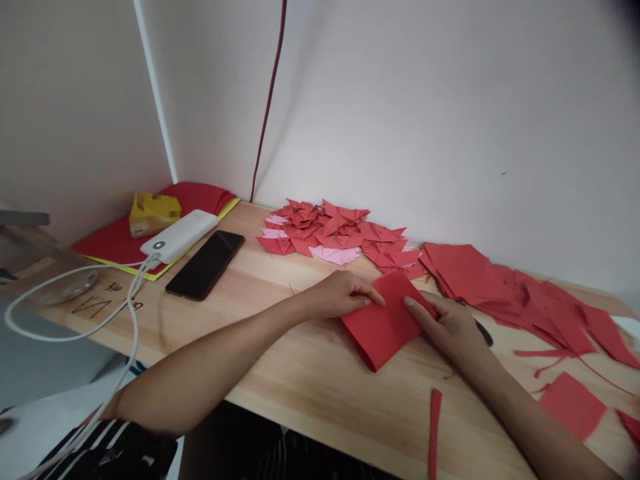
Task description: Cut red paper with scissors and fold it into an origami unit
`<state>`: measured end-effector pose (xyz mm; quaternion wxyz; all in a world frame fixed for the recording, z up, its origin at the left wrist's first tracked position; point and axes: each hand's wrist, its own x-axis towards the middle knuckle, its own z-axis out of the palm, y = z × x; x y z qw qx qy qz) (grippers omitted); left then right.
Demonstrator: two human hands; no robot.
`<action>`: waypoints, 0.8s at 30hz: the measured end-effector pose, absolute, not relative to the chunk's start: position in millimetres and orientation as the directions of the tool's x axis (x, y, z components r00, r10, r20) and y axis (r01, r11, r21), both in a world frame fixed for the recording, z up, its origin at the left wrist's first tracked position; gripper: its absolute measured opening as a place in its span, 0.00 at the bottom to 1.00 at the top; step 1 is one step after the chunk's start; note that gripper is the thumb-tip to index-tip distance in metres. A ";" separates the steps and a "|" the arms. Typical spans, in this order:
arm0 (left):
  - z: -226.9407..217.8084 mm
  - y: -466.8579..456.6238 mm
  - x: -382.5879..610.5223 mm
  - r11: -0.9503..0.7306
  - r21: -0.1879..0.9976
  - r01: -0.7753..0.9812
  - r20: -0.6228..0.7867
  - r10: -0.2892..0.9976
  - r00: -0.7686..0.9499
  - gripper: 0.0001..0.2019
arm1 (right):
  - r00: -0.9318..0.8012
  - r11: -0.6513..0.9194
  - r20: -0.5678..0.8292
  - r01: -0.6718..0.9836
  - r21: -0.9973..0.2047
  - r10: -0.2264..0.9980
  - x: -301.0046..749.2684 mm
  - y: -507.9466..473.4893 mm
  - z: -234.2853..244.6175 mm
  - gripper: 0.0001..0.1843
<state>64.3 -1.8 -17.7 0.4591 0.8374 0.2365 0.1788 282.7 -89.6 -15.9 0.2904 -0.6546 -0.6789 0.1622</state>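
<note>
A sheet of red paper (383, 327), bent over into a curved fold at its lower left edge, is between my two hands just above the wooden table. My right hand (445, 323) grips its right edge, thumb on top and fingers underneath. On the upper left side my left hand (345, 293) has its fingers closed at the sheet's edge, the index finger lying on the paper. Part of a dark-handled tool (483, 332) shows beside my right hand; the rest of it is hidden. Behind the sheet lies a heap of folded red and pink paper shapes (340, 233).
Stacked red paper pieces (500, 287) run along the wall at right, with cut strips (434, 427) and a loose red square (573, 403) nearer. At left are a phone (206, 265), a white power bank (180, 235) with cables, a yellow packet (155, 213) and large red sheets (107, 240).
</note>
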 end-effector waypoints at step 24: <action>-15.7 0.2 63.6 -0.488 0.838 0.242 0.067 0.534 0.843 0.16 | -0.025 0.144 0.203 0.790 -0.596 0.979 280.1 -90.0 -12.4 0.16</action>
